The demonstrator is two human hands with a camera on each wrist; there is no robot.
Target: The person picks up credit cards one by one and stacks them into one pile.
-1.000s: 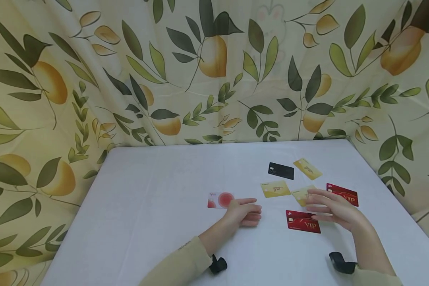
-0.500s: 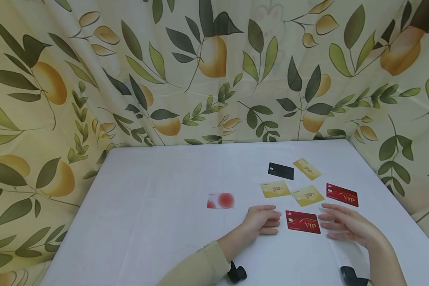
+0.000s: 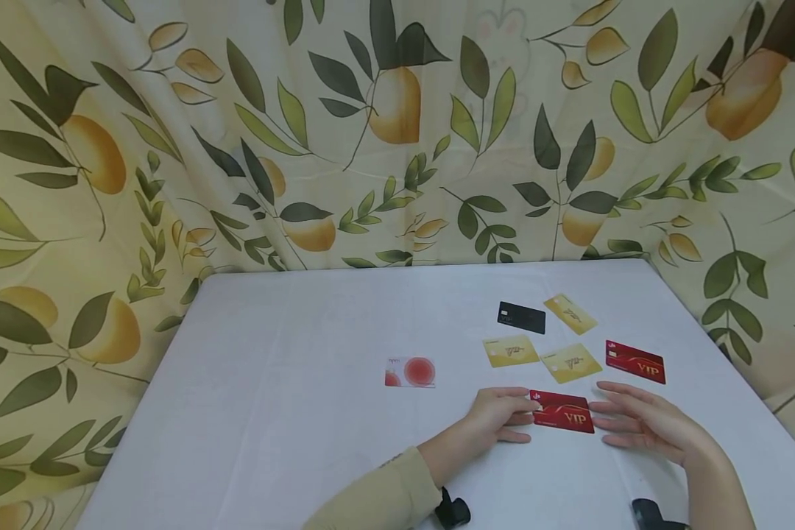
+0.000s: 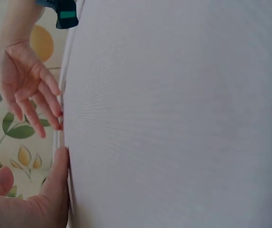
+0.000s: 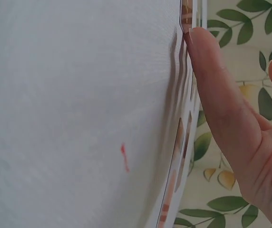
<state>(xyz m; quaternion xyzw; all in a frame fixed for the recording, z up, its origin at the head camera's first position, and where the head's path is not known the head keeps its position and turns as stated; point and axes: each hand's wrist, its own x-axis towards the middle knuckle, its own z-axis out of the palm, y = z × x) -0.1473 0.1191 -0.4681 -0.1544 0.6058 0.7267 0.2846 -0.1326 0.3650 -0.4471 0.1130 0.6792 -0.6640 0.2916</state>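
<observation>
A red VIP card [image 3: 563, 414] lies flat between my two hands in the head view. My left hand [image 3: 493, 419] is at its left end, one fingertip overlapping the card's corner, fingers loosely extended. At the opposite end, my right hand [image 3: 659, 423] holds its relaxed fingers spread, tips right by the card's edge. In the left wrist view, the left hand [image 4: 31, 199] lies low at the cloth with the right hand [image 4: 29, 80] facing it, palm showing. The right wrist view has the right hand [image 5: 236, 123] along the cloth, a fingertip at a card seen edge-on.
Behind lie a second red VIP card [image 3: 634, 361], a black card [image 3: 521, 317] and three gold cards, one gold card [image 3: 571, 363] nearest. A white card with a red circle [image 3: 409, 372] lies to the left. A white cloth [image 3: 271, 412] covers the table; a patterned curtain surrounds it.
My left hand has slid right from the white card to the red VIP card's left end. My right hand has drawn back from over the gold card to the red card's right side.
</observation>
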